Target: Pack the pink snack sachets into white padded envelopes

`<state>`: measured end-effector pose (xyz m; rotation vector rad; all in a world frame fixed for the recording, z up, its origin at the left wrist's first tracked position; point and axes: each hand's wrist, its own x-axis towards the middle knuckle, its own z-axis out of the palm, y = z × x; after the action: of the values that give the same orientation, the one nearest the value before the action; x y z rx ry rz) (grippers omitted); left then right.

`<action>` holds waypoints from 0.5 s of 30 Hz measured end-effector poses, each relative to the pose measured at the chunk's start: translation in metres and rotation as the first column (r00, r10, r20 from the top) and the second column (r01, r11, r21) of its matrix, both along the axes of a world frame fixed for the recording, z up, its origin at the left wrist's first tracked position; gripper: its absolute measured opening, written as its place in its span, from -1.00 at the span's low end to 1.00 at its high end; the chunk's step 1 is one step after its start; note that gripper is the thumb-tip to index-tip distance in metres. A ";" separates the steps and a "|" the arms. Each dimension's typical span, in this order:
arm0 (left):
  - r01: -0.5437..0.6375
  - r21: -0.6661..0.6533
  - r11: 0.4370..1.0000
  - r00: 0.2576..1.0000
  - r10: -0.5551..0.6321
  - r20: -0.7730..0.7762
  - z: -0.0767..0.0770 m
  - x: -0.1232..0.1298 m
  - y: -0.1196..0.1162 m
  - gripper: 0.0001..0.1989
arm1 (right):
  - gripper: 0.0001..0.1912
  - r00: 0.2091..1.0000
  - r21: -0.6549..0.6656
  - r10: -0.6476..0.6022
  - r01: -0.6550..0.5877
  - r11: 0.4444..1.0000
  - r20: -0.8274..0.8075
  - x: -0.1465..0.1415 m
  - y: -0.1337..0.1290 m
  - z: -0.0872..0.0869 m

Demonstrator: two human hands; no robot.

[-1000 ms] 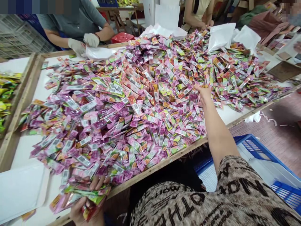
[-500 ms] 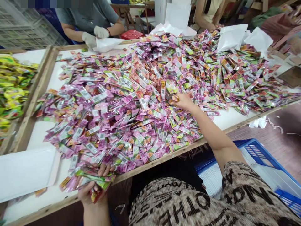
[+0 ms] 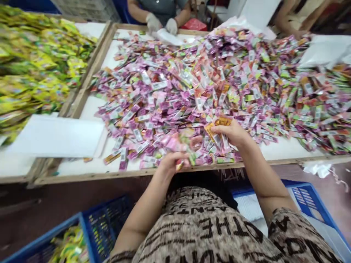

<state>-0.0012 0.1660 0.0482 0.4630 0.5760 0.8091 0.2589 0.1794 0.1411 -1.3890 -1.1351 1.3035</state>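
Packets (image 3: 164, 95): broad loose heap, mostly pink and purple, some green and orange, spread over the white desk (image 3: 282, 146) in front of the person.
Left hand (image 3: 175, 159): closed around a blurred bundle (image 3: 174, 142) of pink and green packets, near the front edge; count cannot be told.
Right hand (image 3: 231, 131): fingers drawn in, holding a few orange-ended packets (image 3: 210, 132) over the heap; apart from the left hand.
Desk rim (image 3: 137, 176): wooden strip along the front; another divides off yellow packets (image 3: 41, 69) on the left.
White sheet (image 3: 60, 137): lies flat across the divider, left of the heap. Sheet or bag, cannot tell.
Far side: co-worker's gloved hands (image 3: 153, 23) at a white bag (image 3: 168, 37); second person's arm (image 3: 286, 18) farther right.
White pouch (image 3: 326, 49): on the heap, upper right, blurred.
Right crate (image 3: 304, 197): blue, below desk level, holding white flat pieces (image 3: 252, 206).
Left crate (image 3: 82, 226): blue, low, yellow packets inside.
Floor, right: white scraps (image 3: 318, 169) beside the desk.
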 end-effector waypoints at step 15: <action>0.150 0.260 0.954 0.954 -0.071 -0.291 0.027 0.004 -0.020 -0.58 | -0.53 0.973 0.363 -0.032 -0.055 0.930 0.229 -0.112 -0.020 -0.055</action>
<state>0.0026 0.1462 0.0754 0.8733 0.6917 0.7234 0.1464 0.1597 0.0863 -1.2723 -1.4625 0.8892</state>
